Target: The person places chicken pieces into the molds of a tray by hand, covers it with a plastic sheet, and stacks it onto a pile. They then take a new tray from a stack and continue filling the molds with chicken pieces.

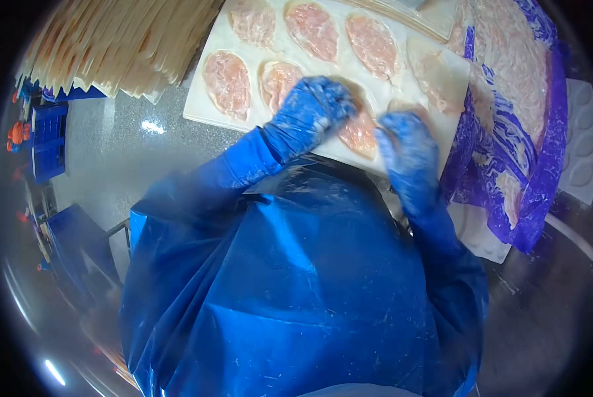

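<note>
A white tray (200, 99) with oval hollows lies in front of me, several hollows filled with pale pink meat (227, 85). My left hand (318, 108), in a blue glove smeared with white residue, rests over the tray's near middle with its fingers curled in; what they hold, if anything, is hidden. Just right of it lies a piece of meat (360, 134) in a hollow. On the other side of that piece is my right hand (407, 142), also gloved and blurred by motion, its fingers bent over the near right part of the tray.
Stacked thin trays (118, 43) stand at the upper left. A heap of pale meat (511, 59) lies on purple film (554, 132) at the right. Another white hollowed tray (581, 142) is at the far right. Blue crates (48, 142) stand at the far left.
</note>
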### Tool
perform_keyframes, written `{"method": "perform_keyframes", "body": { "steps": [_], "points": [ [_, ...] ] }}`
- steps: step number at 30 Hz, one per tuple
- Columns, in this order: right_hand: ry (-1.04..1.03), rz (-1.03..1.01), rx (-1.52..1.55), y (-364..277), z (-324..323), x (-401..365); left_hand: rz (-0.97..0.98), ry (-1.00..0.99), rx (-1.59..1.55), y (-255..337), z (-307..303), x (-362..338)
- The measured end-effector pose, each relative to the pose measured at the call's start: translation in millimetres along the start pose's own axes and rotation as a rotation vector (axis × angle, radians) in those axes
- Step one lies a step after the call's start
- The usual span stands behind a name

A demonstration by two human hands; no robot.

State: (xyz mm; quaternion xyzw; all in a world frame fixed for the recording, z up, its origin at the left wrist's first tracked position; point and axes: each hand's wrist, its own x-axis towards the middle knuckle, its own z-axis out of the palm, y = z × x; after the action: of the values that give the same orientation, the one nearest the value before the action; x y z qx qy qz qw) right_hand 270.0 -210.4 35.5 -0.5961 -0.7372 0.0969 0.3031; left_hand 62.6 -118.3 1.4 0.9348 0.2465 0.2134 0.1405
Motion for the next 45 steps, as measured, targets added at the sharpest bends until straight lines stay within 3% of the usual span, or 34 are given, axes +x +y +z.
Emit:
{"method": "perform_keyframes", "body": {
  "steps": [1, 2, 3, 4, 5, 6, 7, 8, 9, 10, 11, 13, 14, 18, 21, 24, 27, 29, 30, 35, 37, 41, 43, 45],
  "points": [
    [0.007, -0.196, -0.083, -1, 11, 13, 0.014, 0.048, -0.001, -6, -5, -1],
    [0.008, -0.184, -0.084, 2, 25, 20, 0.025, 0.097, -0.003, -10, -9, -3],
    [-0.116, -0.129, -0.352, 7, 41, 25, 0.028, 0.092, -0.007, -10, -11, -9],
    [-0.240, -0.078, -0.619, 9, 50, 28, 0.058, 0.020, 0.019, -9, -12, -18],
    [-0.240, -0.091, -0.617, 14, 47, 30, 0.078, -0.048, 0.050, -10, -12, -26],
    [-0.114, -0.083, -0.524, 21, 43, 29, -0.120, -0.058, -0.352, -15, -6, -34],
    [0.010, -0.066, -0.430, 20, 38, 30, -0.122, -0.059, -0.350, -15, -10, -33],
    [-0.202, 0.209, -0.426, 15, 31, 34, -0.274, 0.076, -0.576, -15, -15, -31],
    [-0.204, 0.210, -0.429, 13, 26, 37, -0.424, 0.217, -0.802, -14, -20, -26],
    [-0.087, 0.049, -0.414, 13, 22, 39, -0.575, 0.360, -1.028, -13, -22, -23],
    [0.027, -0.112, -0.394, 13, 20, 38, -0.580, 0.360, -1.034, -14, -20, -23],
    [-0.081, -0.237, -0.324, 19, 35, 21, -0.132, -0.132, -0.045, -17, -19, -23],
    [-0.115, -0.231, -0.275, 20, 44, 4, -0.031, -0.107, 0.181, -16, -11, -27],
    [-0.241, -0.182, -0.231, -4, 31, -35, -0.187, -0.119, 0.098, -15, -24, -16],
    [-0.229, -0.172, -0.208, -5, 30, -40, 0.098, -0.163, 0.109, 9, 3, -29],
    [-0.260, -0.220, -0.173, 2, 27, -36, 0.033, -0.130, 0.085, 15, -13, -32],
    [-0.299, -0.127, -0.216, 5, 38, -26, -0.024, -0.144, 0.170, 23, -12, -35],
    [-0.131, -0.251, -0.543, 16, 61, -13, -0.104, -0.178, 0.242, 27, -12, -36],
    [-0.155, -0.142, -0.396, 18, 50, -6, -0.104, -0.179, 0.248, 27, -13, -38],
    [-0.154, -0.216, -0.522, 6, 45, -12, -0.174, -0.205, 0.270, 26, -6, -43],
    [-0.272, -0.158, -0.301, 5, 53, -20, -0.179, -0.220, 0.260, 27, -8, -41],
    [-0.229, -0.078, -0.449, -3, 61, 5, -0.129, -0.197, 0.250, 19, -9, -40],
    [-0.256, -0.094, -0.488, -7, 60, 12, -0.129, -0.199, 0.294, 22, -10, -39],
    [-0.294, -0.265, -0.629, -2, 64, 23, -0.194, -0.328, 0.318, 26, -7, -41]
  ]
}}
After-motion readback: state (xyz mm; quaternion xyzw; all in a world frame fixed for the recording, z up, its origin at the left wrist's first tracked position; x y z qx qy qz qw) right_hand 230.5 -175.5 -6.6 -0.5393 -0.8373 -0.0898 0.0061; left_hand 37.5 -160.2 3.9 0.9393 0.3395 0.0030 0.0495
